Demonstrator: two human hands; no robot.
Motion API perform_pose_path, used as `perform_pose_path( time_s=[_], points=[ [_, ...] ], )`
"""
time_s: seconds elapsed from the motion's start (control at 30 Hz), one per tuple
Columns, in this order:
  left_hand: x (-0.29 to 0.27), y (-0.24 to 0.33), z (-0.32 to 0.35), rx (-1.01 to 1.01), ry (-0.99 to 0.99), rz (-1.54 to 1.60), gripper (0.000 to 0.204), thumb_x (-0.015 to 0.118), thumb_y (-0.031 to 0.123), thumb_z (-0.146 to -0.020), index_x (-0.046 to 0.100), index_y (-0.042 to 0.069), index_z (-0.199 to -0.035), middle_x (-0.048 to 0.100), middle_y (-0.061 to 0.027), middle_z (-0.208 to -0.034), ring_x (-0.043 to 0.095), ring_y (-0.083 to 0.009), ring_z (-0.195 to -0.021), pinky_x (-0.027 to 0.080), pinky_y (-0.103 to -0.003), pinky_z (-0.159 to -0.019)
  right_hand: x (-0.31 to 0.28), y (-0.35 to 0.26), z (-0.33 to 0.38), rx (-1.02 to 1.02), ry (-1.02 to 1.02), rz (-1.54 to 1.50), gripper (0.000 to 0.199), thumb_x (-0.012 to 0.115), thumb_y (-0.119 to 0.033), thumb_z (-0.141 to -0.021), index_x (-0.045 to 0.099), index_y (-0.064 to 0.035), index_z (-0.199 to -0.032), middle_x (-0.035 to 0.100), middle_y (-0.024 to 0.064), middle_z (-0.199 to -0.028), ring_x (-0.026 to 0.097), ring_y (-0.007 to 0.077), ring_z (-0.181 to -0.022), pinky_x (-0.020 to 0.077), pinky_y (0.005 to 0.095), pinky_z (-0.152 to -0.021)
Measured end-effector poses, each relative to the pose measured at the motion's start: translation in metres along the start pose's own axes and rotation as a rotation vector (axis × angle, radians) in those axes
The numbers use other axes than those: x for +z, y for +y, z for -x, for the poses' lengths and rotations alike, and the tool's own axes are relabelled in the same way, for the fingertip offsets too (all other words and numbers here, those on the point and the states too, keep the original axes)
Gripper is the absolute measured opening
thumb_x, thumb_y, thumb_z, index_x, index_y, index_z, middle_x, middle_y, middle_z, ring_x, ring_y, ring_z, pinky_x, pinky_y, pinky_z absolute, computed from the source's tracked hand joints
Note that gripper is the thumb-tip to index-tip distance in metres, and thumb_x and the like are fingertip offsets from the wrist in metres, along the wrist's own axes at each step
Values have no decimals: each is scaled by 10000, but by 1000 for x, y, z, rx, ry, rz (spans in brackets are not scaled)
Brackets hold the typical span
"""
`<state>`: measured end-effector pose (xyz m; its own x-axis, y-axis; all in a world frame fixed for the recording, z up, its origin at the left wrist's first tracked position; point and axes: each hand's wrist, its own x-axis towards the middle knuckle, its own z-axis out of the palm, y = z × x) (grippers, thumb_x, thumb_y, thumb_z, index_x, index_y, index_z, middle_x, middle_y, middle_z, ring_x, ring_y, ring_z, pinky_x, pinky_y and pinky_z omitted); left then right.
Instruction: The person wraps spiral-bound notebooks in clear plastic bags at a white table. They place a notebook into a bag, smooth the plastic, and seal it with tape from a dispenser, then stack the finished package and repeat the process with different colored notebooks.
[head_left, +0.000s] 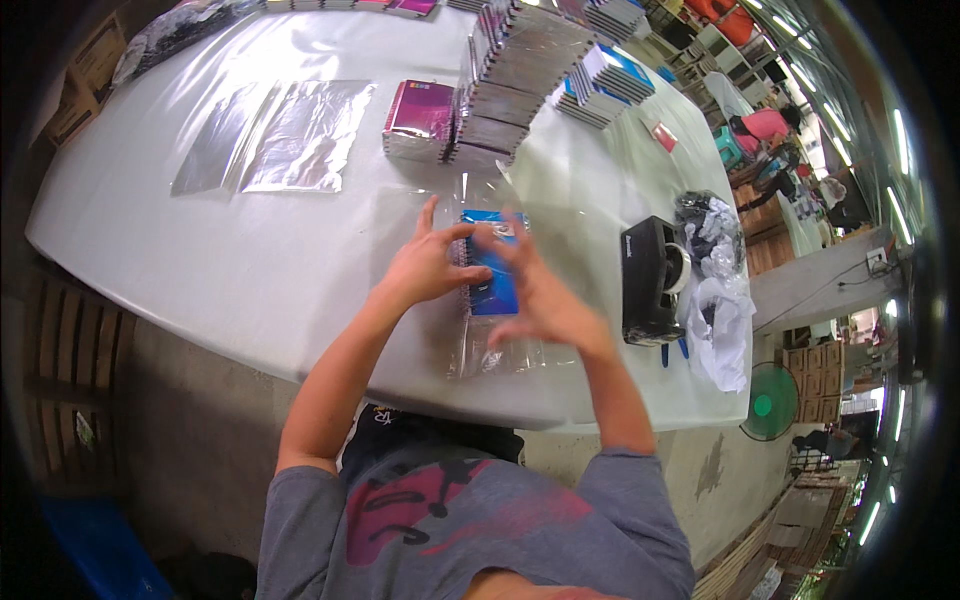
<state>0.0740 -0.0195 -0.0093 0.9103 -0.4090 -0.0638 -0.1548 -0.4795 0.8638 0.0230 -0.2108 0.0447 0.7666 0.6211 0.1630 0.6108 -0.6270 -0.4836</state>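
Note:
A blue spiral-bound notebook [500, 300] lies on a clear plastic sheet [470, 355] in front of me, its coil along the left side. My left hand [430, 265] is at the coil side, fingers spread, with the thumb over the cover. Over the notebook's right side is my right hand [545, 295], blurred by motion, its thumb and fingers wide apart. Neither hand visibly grips anything. Fingers partly hide the cover, and whether they touch it I cannot tell.
More clear plastic sheets [290, 140] lie at the left. Behind the notebook stand a purple notebook stack [418, 115], long rows of notebooks [500, 100] and blue notebooks [605, 85]. A black tape dispenser [645, 280], blue-handled tool [675, 350] and crumpled plastic [720, 320] are at the right.

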Motion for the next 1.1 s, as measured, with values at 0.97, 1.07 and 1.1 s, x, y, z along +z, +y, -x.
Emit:
perform_pose_path(
  time_s=[0.97, 1.07, 1.1],
  points=[
    [-2, 8, 1, 0, 3, 22, 582, 809, 300, -657, 614, 289, -1206, 180, -240, -1493, 378, -272, -1318, 424, -395, -1004, -70, 87, 247, 1081, 1043, -1312, 165, 660, -264, -862, 623, -170, -992, 557, -37, -1062, 440, 164, -952, 409, 636, -850],
    [-6, 11, 2, -26, -25, 76, 578, 806, 294, -659, 615, 280, -1204, 211, -241, -1484, 271, -281, -1376, 420, -398, -1010, -80, 76, 239, 1025, 1035, -1394, 176, 646, -244, -868, 621, -151, -1015, 557, -17, -1087, 438, 204, -976, 368, 713, -893],
    [-5, 8, 1, 2, -15, 61, 574, 805, 292, -661, 616, 278, -1202, 223, -239, -1481, 246, -284, -1386, 423, -397, -1006, -85, 69, 236, 1004, 1008, -1393, 180, 641, -236, -870, 622, -138, -1020, 560, -10, -1089, 439, 216, -978, 364, 725, -895]
  ],
)
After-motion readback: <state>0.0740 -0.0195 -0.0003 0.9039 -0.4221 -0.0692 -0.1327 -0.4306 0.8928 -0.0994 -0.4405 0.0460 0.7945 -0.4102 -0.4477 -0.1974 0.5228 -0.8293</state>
